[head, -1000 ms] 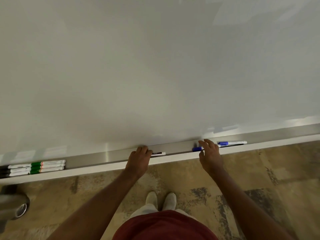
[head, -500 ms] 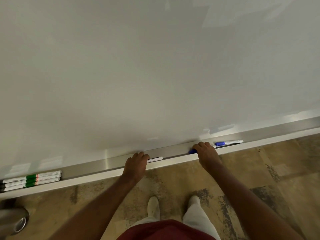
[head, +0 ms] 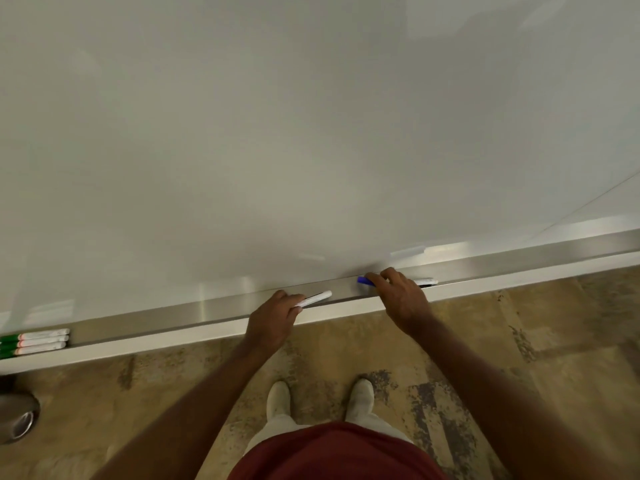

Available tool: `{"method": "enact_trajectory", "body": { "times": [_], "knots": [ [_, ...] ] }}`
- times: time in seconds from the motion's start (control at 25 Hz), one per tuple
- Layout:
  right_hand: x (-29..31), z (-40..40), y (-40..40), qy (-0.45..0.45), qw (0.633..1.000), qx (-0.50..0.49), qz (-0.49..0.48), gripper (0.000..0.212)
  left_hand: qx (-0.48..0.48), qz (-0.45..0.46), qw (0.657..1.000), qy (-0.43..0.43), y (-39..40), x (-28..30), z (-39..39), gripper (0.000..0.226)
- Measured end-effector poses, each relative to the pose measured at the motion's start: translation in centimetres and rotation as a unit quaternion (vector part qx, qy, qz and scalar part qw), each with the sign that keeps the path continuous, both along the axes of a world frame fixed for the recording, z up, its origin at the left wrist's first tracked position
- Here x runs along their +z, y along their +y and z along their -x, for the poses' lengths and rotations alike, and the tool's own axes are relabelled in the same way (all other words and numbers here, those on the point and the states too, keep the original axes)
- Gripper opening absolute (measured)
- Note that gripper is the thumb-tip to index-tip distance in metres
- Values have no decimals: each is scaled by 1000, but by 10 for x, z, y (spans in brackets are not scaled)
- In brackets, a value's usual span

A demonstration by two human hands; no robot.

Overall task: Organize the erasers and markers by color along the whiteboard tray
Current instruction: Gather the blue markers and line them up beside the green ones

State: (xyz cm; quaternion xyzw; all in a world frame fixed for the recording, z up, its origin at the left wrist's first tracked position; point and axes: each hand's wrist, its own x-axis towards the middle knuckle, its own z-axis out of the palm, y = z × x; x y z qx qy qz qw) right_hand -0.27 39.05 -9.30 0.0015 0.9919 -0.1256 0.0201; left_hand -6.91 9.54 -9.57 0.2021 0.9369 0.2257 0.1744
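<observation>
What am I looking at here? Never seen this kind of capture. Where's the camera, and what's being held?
There is no machine: a person works with two bare hands, and the single picture comes from a wide-angle camera worn on the head, looking forward and down. That is why you see forearms, red shorts and shoes at the bottom. The big pale surface is a whiteboard; the metal strip along its lower edge is the whiteboard tray. The left hand has its grip closed on a white-barrelled marker, cap colour hidden. The right hand is closed on a blue-capped marker; another marker's end pokes out beside it. At the far left, three green markers lie side by side in the tray. No erasers are in view.
</observation>
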Motion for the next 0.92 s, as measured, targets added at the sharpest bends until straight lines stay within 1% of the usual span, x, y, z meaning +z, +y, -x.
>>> {"method": "enact_trajectory", "body": {
  "times": [0.16,0.24,0.36,0.48,0.56,0.64,0.76,0.84,0.92],
  "knots": [
    [-8,-8,55,-20,994,-85,64,35,67,-84,993,-47,47,1,-14,30],
    [-14,-7,74,-35,993,-90,64,33,94,-114,987,-65,59,1,-19,27],
    [-21,-2,87,-72,992,-85,59,30,157,-135,974,-92,64,2,-23,20],
    [-23,4,90,-77,991,-85,65,28,222,-140,960,-102,60,3,-28,14],
    [-20,7,87,-77,993,-75,50,26,249,-156,951,-100,53,4,-31,12],
    [-13,8,77,-47,996,-47,53,24,278,-177,939,-93,45,8,-35,11],
    [1,6,32,19,992,23,122,24,314,-224,915,-117,30,17,-43,16],
    [12,5,-14,20,981,54,187,27,323,-271,893,-155,20,25,-50,21],
    [23,9,-65,-11,966,77,248,27,344,-325,861,-188,5,34,-55,20]
  ]
}}
